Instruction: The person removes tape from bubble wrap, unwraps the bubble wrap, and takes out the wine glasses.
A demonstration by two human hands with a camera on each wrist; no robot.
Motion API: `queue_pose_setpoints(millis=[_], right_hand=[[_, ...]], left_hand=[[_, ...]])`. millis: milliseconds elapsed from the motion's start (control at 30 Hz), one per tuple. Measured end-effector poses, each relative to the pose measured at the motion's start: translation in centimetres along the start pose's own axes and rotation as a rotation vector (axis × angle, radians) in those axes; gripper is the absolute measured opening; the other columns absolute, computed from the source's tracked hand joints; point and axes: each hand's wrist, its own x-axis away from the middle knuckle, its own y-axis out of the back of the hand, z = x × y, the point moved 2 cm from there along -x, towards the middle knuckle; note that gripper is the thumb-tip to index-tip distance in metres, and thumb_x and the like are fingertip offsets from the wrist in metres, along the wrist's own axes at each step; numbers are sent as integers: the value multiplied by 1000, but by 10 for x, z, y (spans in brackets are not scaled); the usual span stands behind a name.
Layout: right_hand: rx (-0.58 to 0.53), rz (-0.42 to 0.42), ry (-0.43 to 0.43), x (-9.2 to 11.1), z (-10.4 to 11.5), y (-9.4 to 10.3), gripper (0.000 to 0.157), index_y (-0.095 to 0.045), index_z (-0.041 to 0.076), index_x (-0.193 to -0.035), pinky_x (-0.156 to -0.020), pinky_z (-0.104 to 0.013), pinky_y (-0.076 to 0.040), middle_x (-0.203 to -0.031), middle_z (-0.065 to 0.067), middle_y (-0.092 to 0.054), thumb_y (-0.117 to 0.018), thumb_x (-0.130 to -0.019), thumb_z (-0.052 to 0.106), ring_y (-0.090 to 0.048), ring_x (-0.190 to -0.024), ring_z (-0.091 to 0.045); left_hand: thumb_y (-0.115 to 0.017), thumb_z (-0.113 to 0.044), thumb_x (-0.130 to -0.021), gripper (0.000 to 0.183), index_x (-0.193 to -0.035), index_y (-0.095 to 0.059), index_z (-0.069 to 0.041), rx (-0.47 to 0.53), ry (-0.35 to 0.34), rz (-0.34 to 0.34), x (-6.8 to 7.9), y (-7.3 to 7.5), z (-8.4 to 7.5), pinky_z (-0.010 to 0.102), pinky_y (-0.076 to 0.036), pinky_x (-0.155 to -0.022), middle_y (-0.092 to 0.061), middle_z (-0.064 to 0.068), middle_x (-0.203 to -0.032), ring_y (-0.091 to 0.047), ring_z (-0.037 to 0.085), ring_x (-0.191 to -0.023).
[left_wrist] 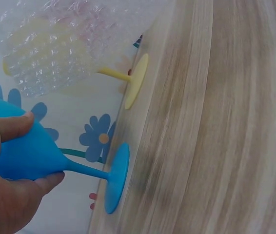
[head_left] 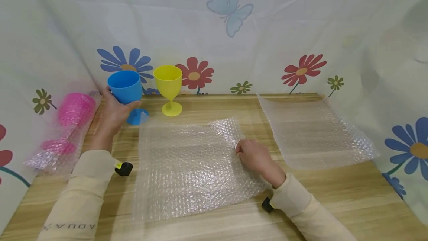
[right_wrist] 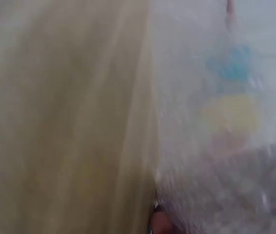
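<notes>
My left hand (head_left: pixel 115 111) grips the bowl of a blue goblet (head_left: pixel 126 87), thumb and fingers around it; in the left wrist view the goblet's foot (left_wrist: pixel 117 178) is close to or on the table. Just right of it a yellow goblet (head_left: pixel 169 84) stands upright. My right hand (head_left: pixel 255 157) pinches the right edge of a bubble wrap sheet (head_left: pixel 187 166) spread across the middle. The right wrist view is blurred, with a fingertip (right_wrist: pixel 160 222) at the bottom beside the wrap (right_wrist: pixel 201 146).
A pink goblet (head_left: pixel 75 109) wrapped in bubble wrap lies at the left by the wall. Another bubble wrap sheet (head_left: pixel 307 133) lies on the right of the wooden table (head_left: pixel 334 192). A flower-printed curtain (head_left: pixel 187 29) borders the back and sides.
</notes>
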Motion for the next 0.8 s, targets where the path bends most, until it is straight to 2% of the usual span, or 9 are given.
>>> queue_pose_setpoints(millis=[200,333,500,700,800], right_hand=[[76,-35,-12,3,5,-1,16,-66,18,-82,-64,-41,-52,-87,2,-68,-71,-94,9,-64,-80,-18],[52,-36,-36,3,8,2,14,-70,18,-83,-64,-42,-53,-89,1,-70,-72,-93,9,-65,-81,-19],[3,-52,-28,4,8,6,11,-76,16,-86,-66,-43,-56,-92,-2,-74,-73,-90,6,-68,-82,-22],[-71,-63,16,10,7,25,11,-78,9,-93,-72,-39,-58,-96,-6,-76,-71,-90,2,-69,-83,-21],[-107,-66,78,16,10,41,7,-79,6,-95,-73,-38,-58,-93,-5,-75,-74,-92,2,-68,-81,-19]], left_hand=[[-74,-31,-96,113,-160,19,-23,-14,2,2,1,1,-1,71,-12,-118,-1,22,-170,-7,48,-154],[-74,-32,-96,113,-160,19,-23,-20,3,6,3,1,-1,72,-12,-117,-1,22,-170,-8,49,-154],[-74,-32,-96,113,-160,19,-22,-9,-4,8,4,2,-1,71,-13,-118,-1,21,-170,-8,47,-154],[-75,-33,-95,113,-161,17,-20,9,-26,1,5,0,-2,69,-13,-119,-3,21,-170,-8,46,-155],[-74,-34,-95,113,-161,17,-20,-3,-33,2,6,1,-1,70,-13,-118,-3,23,-169,-8,47,-154]])
